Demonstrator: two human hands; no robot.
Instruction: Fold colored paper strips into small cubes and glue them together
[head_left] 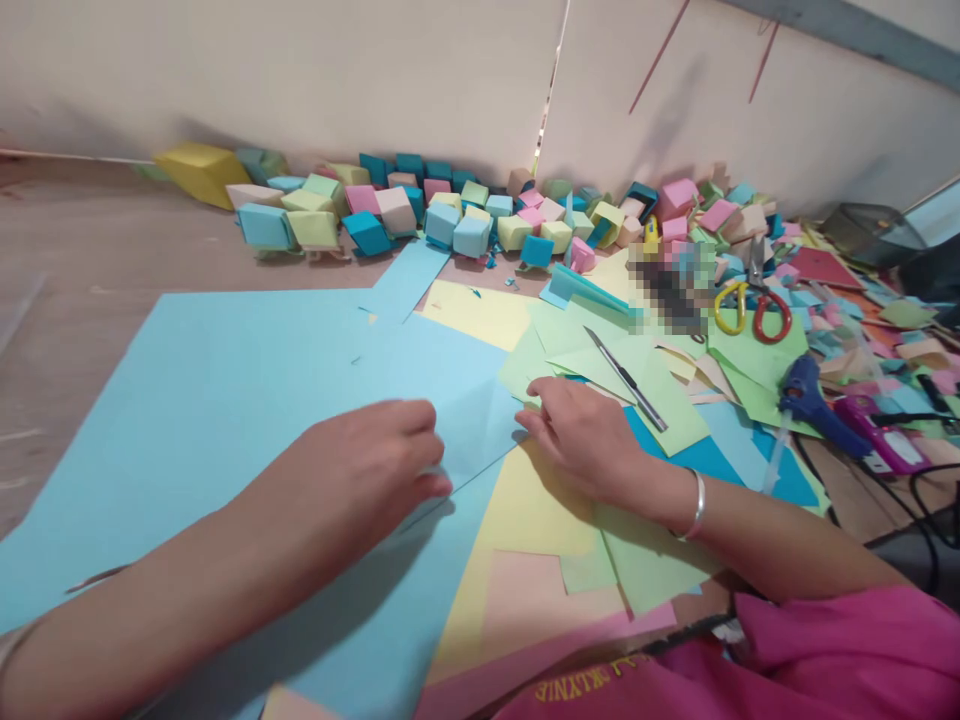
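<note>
A small light blue paper square [450, 385] lies on top of a large light blue sheet [202, 400] on the floor. My left hand [367, 470] rests on the square's near edge with fingers curled together, pressing the paper. My right hand [581, 435] lies at the square's right corner, fingers bent and pressing down there. A silver bangle [697, 505] circles my right wrist.
A craft knife [626, 378] lies on green sheets just beyond my right hand. Scissors [754, 305], a blue glue gun [814, 400] and paper scraps fill the right side. Several folded paper cubes [442, 215] line the wall. Yellow, pink and green sheets [525, 530] lie near me.
</note>
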